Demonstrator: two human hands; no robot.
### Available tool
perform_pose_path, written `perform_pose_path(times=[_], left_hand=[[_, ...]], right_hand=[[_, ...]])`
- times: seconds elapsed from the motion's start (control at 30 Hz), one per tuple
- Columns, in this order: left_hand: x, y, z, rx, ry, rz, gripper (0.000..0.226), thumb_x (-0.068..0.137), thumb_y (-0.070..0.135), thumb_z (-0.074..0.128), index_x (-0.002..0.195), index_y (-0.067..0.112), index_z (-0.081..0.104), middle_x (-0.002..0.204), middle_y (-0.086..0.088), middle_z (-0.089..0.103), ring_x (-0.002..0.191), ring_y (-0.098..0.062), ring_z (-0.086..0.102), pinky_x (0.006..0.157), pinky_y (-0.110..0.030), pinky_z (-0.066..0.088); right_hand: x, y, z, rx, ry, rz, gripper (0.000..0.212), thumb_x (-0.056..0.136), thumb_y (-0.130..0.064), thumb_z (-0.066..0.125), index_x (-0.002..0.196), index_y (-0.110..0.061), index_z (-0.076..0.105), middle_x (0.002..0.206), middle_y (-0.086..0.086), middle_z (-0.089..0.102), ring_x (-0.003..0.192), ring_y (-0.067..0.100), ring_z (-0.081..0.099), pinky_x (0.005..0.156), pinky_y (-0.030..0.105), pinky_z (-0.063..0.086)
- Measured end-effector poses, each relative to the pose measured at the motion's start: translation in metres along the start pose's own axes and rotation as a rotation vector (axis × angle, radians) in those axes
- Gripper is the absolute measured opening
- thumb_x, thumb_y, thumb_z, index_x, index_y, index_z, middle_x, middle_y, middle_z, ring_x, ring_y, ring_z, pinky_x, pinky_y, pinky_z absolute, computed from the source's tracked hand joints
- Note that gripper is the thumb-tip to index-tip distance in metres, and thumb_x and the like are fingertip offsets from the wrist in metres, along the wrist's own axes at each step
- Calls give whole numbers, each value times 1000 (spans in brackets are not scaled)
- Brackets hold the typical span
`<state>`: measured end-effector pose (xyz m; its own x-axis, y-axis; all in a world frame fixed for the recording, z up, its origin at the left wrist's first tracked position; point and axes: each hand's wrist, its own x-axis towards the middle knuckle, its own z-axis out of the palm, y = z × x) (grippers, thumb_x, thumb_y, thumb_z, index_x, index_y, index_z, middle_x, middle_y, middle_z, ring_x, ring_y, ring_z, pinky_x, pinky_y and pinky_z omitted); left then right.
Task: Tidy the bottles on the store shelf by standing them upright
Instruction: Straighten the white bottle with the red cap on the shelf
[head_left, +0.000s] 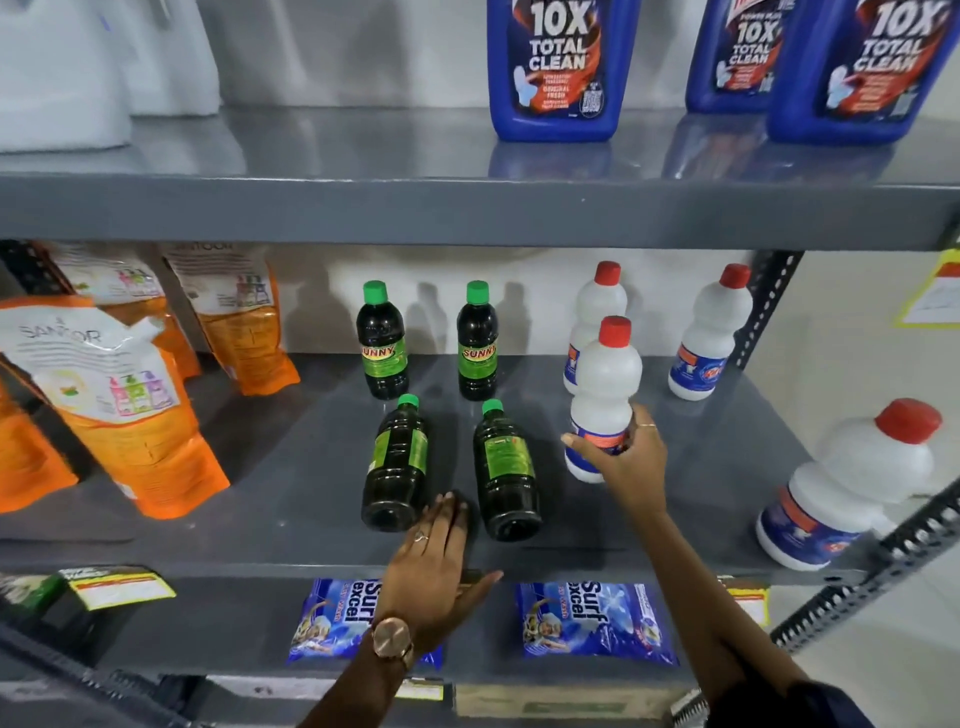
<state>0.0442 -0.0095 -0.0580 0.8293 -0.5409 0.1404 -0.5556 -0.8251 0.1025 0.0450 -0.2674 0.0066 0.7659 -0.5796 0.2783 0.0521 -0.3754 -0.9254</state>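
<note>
My right hand (626, 457) grips a white bottle with a red cap (605, 384) around its lower body and holds it upright on the middle shelf (291, 467). Behind it stand two more white bottles (597, 301) (709, 338). Another white bottle (852, 488) leans tilted at the shelf's right front corner. Two dark bottles with green caps (382, 343) (477, 343) stand upright at the back. In front of them two dark bottles (396, 467) (506, 473) lie flat, caps pointing back. My left hand (436, 561) rests flat and open between their bases, holding nothing.
Orange refill pouches (124, 415) stand at the left of the middle shelf. Blue cleaner bottles (558, 67) stand on the shelf above. Blue detergent packets (592, 623) lie on the shelf below. A perforated metal upright (883, 566) runs along the right front corner.
</note>
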Motion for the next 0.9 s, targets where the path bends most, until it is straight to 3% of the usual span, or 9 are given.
perform_pose_path(times=[0.13,0.27,0.3,0.4,0.47,0.53,0.63,0.73,0.9], left_hand=[[1,1,1,-3,9,-1,85,87,71,21,139,5,37,142,-14,46,129,-27,44,102,-40,32],[0,3,-4,-14,-2,-24,85,86,72,22,140,6,33,142,-13,45,129,-27,45,100,-36,35],[0,4,-5,-14,-2,-29,86,86,72,22,140,6,33,141,-13,46,128,-27,45,99,-36,36],[0,6,-5,-23,0,-45,86,85,72,21,139,7,36,140,-14,47,127,-29,47,98,-37,39],[0,5,-5,-28,1,-48,86,85,73,21,140,8,35,141,-14,46,128,-29,46,99,-38,38],[0,6,-6,-22,9,-45,86,85,73,19,139,8,37,141,-14,46,128,-29,46,99,-38,40],[-1,9,-10,-14,29,-47,86,85,72,17,137,8,41,140,-14,48,127,-28,47,97,-36,43],[-1,9,-12,-12,25,-53,85,85,71,16,137,8,42,140,-14,48,126,-28,47,96,-36,44],[-2,9,-13,8,-5,-52,85,86,71,15,135,7,43,136,-16,52,123,-30,51,92,-37,47]], right_hand=[[12,9,-2,-13,-41,-23,74,63,-18,88,125,-15,47,115,-1,59,100,16,59,78,9,48],[8,25,-5,-5,-136,38,74,71,2,79,135,-8,43,122,2,57,111,22,58,96,34,51],[8,26,-7,-10,-140,39,73,70,2,79,134,-8,45,121,1,57,110,22,58,96,32,51],[12,19,-4,-49,-48,-10,75,63,-10,87,129,-8,51,116,-2,58,98,13,58,81,8,49],[11,17,5,-73,37,-19,79,58,-23,91,125,-9,51,118,5,55,102,16,56,85,20,52],[7,20,11,-58,56,14,82,58,-23,91,127,-9,47,121,7,48,108,18,52,90,29,50],[1,30,7,5,-1,47,75,65,-7,86,130,-8,47,120,4,57,104,16,58,86,21,53],[-1,33,3,-26,22,61,72,64,-18,88,126,-10,53,115,1,63,101,17,62,73,5,50],[-5,26,11,-57,126,63,80,55,-32,91,119,-10,50,115,4,51,104,19,57,82,22,51]])
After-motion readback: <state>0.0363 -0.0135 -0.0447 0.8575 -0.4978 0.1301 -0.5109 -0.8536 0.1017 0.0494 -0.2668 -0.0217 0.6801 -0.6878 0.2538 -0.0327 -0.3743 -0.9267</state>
